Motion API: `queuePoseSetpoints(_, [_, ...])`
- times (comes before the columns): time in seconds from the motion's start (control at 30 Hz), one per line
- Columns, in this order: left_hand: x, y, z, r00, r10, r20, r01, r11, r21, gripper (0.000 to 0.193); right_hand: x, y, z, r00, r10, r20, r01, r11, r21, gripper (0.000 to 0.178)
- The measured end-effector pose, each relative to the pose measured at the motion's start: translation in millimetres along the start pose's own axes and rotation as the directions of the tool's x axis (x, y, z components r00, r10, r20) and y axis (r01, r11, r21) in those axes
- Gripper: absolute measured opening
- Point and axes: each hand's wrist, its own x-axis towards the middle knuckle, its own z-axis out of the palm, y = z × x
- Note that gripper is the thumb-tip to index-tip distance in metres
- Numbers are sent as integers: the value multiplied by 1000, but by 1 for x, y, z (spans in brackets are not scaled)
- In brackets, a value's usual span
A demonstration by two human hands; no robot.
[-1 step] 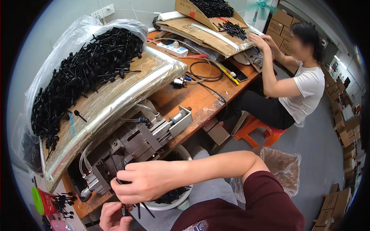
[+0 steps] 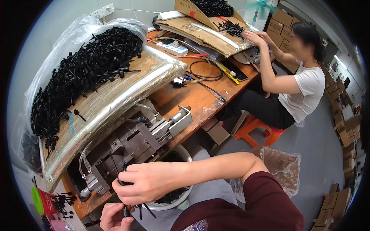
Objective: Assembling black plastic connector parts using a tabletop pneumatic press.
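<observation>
Several thin black plastic-looking stems: gripped in right hand
Left hand: pinching black cylindrical plastic-looking end
Stem work: likely aligning; next needs steady pinch

Held rods: black. Heaped parts: same black. Board: tan-brown, silvery-white edge, one pale blue stripe. Machine: dull grey, black fitting. Bench: orange-brown, dark blotches. Tub: red, bright green rim. Wearer's shirt: maroon, pale-and-purple print at chest; grey trousers. Co-worker's top: plain white; black legwear. Stool: orange. Power strip: white with blue. Floor: plain grey.
</observation>
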Motion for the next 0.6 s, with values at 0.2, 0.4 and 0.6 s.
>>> queuePoseSetpoints(0.2, [9,27,12,996,55,76,-64,991,121,24,-21,-2,-5,997,45,-66,-41,997,59,25])
queuePoseSetpoints(0.4, [13,11,23,992,39,-124,21,895,445,31,-30,-10,-13,944,291,-155,-227,914,336,30])
queuePoseSetpoints(0.6, [31,17,46,981,193,-15,-148,798,585,31,-36,-14,-23,763,639,-95,-391,575,719,32])
